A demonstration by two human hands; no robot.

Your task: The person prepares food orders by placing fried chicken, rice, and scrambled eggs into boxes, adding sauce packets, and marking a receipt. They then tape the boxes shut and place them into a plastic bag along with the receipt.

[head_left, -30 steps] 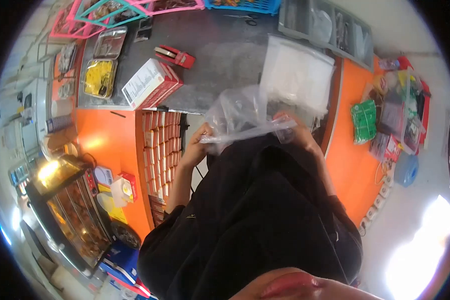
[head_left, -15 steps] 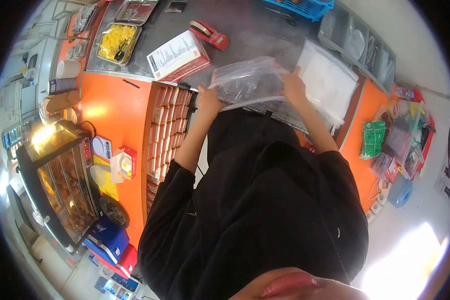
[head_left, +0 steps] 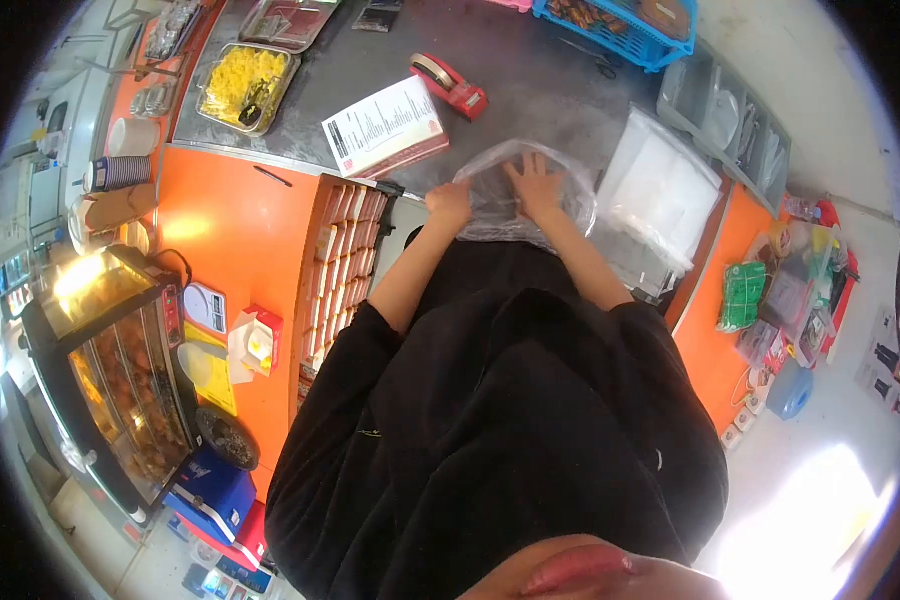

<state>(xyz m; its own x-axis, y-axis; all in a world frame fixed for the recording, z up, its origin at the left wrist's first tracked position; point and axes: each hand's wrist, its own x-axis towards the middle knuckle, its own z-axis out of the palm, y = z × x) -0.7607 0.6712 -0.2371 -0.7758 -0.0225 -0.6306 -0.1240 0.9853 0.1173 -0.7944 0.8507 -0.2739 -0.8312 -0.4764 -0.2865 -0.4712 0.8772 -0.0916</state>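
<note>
A clear plastic bag (head_left: 492, 222) lies at the front edge of the dark counter, its mouth spread into a round loop. My left hand (head_left: 450, 204) is closed on the left side of the bag's rim. Fingers apart, my right hand (head_left: 536, 188) reaches into the mouth of the bag. Just right of the bag is a stack of white plastic sheets or bags (head_left: 660, 190). Beyond my left hand sit a white and red printed box (head_left: 386, 125) and a red tape dispenser (head_left: 452, 86).
A tray of yellow food (head_left: 244, 85) stands at the back left, a blue basket (head_left: 625, 37) at the back right. Beside the basket is a grey compartment bin (head_left: 692, 85) with plastic cutlery. A lit food warmer (head_left: 120, 370) is far left, next to the orange counter (head_left: 232, 212).
The bag was stretched flat between both hands; its mouth is now open. My right hand has moved left and spread its fingers inside it. The view has shifted slightly.
</note>
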